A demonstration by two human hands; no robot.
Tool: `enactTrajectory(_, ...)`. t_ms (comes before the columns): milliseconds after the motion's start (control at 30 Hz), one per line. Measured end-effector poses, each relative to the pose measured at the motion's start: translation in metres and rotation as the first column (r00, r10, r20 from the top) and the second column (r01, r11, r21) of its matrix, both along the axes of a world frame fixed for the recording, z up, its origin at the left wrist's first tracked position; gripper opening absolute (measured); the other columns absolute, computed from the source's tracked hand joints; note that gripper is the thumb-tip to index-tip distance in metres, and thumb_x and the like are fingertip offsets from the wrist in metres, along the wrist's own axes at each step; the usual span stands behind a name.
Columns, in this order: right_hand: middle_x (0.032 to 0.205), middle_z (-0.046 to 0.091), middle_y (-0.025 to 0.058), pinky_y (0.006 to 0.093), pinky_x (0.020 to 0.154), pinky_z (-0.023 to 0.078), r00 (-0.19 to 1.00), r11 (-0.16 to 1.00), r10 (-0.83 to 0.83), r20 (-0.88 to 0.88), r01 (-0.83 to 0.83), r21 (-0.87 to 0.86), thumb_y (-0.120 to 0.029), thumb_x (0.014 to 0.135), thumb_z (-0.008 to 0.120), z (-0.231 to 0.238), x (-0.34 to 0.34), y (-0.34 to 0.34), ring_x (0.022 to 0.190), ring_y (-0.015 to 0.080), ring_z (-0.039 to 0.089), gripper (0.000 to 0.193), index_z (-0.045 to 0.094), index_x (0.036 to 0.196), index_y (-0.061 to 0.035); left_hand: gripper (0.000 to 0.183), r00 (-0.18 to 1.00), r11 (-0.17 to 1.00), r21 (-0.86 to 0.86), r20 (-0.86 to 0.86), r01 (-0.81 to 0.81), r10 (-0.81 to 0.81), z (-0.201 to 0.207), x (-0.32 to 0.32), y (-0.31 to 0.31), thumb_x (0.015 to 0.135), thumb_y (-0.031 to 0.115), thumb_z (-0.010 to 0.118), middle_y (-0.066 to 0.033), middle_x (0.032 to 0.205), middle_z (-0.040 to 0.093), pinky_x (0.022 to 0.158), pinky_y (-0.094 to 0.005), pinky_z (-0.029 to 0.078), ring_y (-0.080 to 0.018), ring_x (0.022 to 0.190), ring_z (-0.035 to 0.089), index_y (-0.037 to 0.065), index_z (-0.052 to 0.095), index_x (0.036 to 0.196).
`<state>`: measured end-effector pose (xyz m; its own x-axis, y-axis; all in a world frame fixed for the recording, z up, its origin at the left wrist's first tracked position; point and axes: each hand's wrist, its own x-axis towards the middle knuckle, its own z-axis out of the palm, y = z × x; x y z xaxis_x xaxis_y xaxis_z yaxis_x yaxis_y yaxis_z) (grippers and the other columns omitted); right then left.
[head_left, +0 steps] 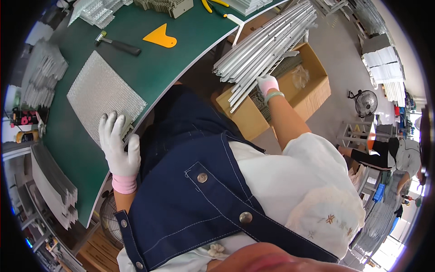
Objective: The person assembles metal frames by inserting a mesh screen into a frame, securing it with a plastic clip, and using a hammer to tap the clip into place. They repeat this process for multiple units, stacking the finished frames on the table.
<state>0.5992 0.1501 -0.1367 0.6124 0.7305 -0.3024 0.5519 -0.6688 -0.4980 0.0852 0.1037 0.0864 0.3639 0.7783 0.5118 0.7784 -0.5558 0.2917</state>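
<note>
My left hand (118, 147), in a white glove with a pink cuff and greyed fingertips, is held with its fingers apart over the near edge of a silvery honeycomb-textured panel (102, 88). The panel lies flat on the green table. Reaching out to the right, my right hand (268, 84), also gloved, is closed at a long metal strip (247, 93). That strip belongs to a bundle of silver strips (267, 43) lying across an open cardboard box (312, 93). The fingertips of the right hand are partly hidden. A pale bangle sits on my right wrist.
On the green table (190, 22) are a hammer (118, 45), a yellow flat scraper (161, 37), yellow-handled pliers (213, 4) and metal stacks (45, 75). Beyond the box stand a floor fan (364, 103) and shelving. Another person (394, 154) is at the far right.
</note>
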Motion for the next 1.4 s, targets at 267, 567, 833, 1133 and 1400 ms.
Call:
enactTrajectory(267, 0.092, 0.071, 0.0153, 0.0371, 0.072, 0.057, 0.926, 0.954, -0.15, -0.346, 0.044, -0.297, -0.045, 0.083, 0.075, 0.021, -0.024, 0.035, 0.085, 0.0242, 0.07, 0.048, 0.069, 0.097, 0.0005, 0.042, 0.998, 0.997, -0.059, -0.006, -0.056, 0.056, -0.002, -0.003, -0.005, 0.085, 0.013, 0.062, -0.022, 0.132, 0.055, 0.108, -0.0511, 0.035, -0.0462, 0.128, 0.045, 0.001, 0.058, 0.125)
enactTrajectory(567, 0.083, 0.068, 0.0101, 0.0284, 0.064, 0.051, 0.092, 0.996, 0.085, -0.992, 0.014, 0.087, -0.024, 0.089, 0.068, 0.063, -0.021, -0.001, 0.07, 0.0174, 0.061, 0.03, 0.068, 0.105, 0.002, 0.041, 0.999, 0.998, -0.066, 0.036, 0.02, -0.017, -0.001, 0.003, -0.001, 0.084, 0.007, 0.06, -0.0208, 0.129, 0.057, 0.108, -0.0486, 0.035, -0.042, 0.128, 0.047, 0.0, 0.058, 0.125)
enactTrajectory(833, 0.092, 0.069, 0.0118, 0.0325, 0.073, 0.057, -0.162, 0.852, 0.403, -0.901, -0.292, 0.434, -0.023, 0.091, 0.068, 0.209, -0.236, -0.043, 0.082, 0.0207, 0.069, 0.03, 0.066, 0.11, 0.001, 0.071, 0.596, 0.571, -0.344, 0.729, 0.745, -0.338, -0.015, 0.071, 0.01, 0.094, 0.044, 0.062, -0.0218, 0.15, 0.039, 0.113, -0.0382, 0.031, -0.0335, 0.14, 0.037, 0.001, 0.039, 0.146)
enactTrajectory(1133, 0.122, 0.058, 0.0193, 0.0464, 0.099, 0.043, -0.03, 0.568, 0.416, -0.909, 0.789, 0.234, -0.027, 0.1, 0.051, 0.169, -0.073, 0.019, 0.112, 0.0337, 0.054, 0.03, 0.056, 0.115, -0.0019, 0.039, 0.166, 0.96, 0.118, 0.973, 0.254, -0.163, 0.103, -0.176, -0.011, 0.1, 0.045, 0.048, -0.0075, 0.093, 0.056, 0.089, -0.0488, 0.049, -0.0239, 0.081, 0.057, 0.009, 0.058, 0.11)
enactTrajectory(1400, 0.122, 0.057, 0.0068, 0.0341, 0.093, 0.044, 0.099, 0.484, 0.844, -0.527, 0.28, 0.829, -0.016, 0.098, 0.054, 0.234, -0.201, -0.019, 0.099, 0.0169, 0.053, 0.052, 0.038, 0.146, -0.0016, 0.05, 0.288, 0.915, -0.366, 0.869, -0.17, 0.402, 0.113, -0.117, -0.023, 0.1, 0.049, 0.05, 0.0029, 0.058, 0.04, 0.054, -0.0239, 0.042, -0.0082, 0.048, 0.037, 0.001, 0.058, 0.091)
